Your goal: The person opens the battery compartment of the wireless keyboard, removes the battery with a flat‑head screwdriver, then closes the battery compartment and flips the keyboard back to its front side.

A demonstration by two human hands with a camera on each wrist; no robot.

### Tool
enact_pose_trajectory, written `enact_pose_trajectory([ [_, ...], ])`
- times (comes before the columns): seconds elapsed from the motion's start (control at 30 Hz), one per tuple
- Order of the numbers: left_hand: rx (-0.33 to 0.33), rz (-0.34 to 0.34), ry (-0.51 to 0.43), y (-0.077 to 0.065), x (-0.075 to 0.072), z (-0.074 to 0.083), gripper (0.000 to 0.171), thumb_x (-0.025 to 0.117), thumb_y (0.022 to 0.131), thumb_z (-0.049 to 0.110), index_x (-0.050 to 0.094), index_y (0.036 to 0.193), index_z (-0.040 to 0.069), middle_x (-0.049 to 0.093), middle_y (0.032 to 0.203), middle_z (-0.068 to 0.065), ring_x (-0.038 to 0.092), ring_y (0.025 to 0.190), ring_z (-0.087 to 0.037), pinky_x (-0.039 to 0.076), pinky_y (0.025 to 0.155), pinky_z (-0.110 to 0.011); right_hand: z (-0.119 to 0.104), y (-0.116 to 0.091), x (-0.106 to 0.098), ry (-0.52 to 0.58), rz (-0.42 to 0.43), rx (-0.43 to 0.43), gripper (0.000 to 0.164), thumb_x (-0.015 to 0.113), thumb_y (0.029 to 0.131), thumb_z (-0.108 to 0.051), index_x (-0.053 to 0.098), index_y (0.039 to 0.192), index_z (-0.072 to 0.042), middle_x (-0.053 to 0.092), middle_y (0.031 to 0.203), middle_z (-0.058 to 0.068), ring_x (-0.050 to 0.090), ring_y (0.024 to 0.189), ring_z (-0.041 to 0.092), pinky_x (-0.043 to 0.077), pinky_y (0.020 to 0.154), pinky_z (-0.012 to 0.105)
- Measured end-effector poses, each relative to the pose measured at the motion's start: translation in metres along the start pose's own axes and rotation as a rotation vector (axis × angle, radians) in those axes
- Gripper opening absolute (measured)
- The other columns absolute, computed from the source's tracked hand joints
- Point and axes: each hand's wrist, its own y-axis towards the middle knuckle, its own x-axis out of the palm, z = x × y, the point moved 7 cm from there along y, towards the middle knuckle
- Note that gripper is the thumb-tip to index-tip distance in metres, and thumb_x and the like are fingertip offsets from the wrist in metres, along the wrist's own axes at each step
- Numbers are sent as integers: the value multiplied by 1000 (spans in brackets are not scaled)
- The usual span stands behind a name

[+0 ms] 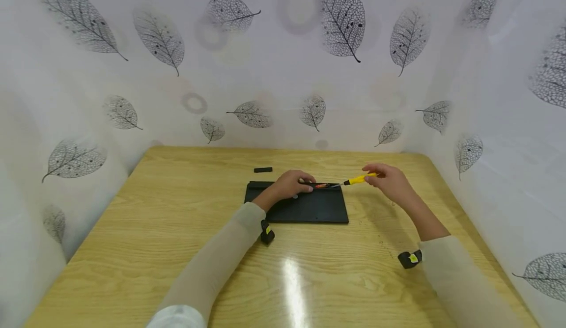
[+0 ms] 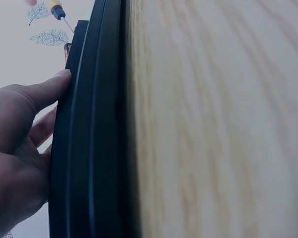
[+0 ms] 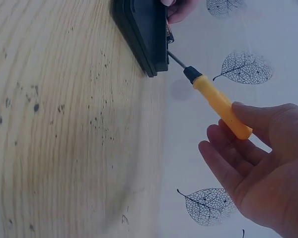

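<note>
A flat black rectangular device [image 1: 311,212], with a raised ridge along its far edge, lies on the table. My left hand [image 1: 291,184] grips that ridge, thumb on the near side and fingers behind it, as the left wrist view shows. An orange-and-dark battery [image 1: 322,185] shows in the ridge to the right of the thumb. My right hand [image 1: 391,184] pinches the yellow handle of a screwdriver [image 1: 357,178] between thumb and fingers. Its metal shaft points left, and the tip meets the ridge beside the battery, as also seen in the right wrist view.
Behind the device, a small black strip [image 1: 263,170] lies on the wooden table [image 1: 155,230]. Curtains [image 1: 274,63] with a leaf print stand along the back and both sides. Each wrist carries a small black camera.
</note>
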Motion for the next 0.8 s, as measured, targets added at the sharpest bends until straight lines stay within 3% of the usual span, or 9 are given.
enact_pose_trajectory([
  [0.27,-12,-4,-2,1,0,-2,33,66,99,29,67,132,23,64,130,-3,62,111,-19,53,84,-34,-1,-4,1,-124,-120,-5,36,63,101,-18,62,134,-2,64,127,25,62,111,38,55,86,48],
  [0.5,-8,-5,-9,0,0,0,32,65,100,29,67,132,23,64,130,-3,63,102,-17,55,74,-32,3,-8,6,-176,-180,-5,37,64,100,-19,63,132,-1,66,119,22,63,104,34,54,82,46],
  [0.7,-5,1,8,0,-1,1,32,65,100,29,68,131,23,65,129,-2,63,106,-17,53,81,-32,13,-14,15,-176,-228,-4,38,65,99,-16,62,133,0,66,107,14,60,93,25,51,74,36],
  [0.8,-9,-2,-6,0,-1,1,32,66,99,29,68,131,23,65,129,-2,64,102,-18,54,77,-32,19,-17,22,-165,-250,-16,39,67,97,-15,62,133,0,67,105,13,59,90,23,50,73,34],
])
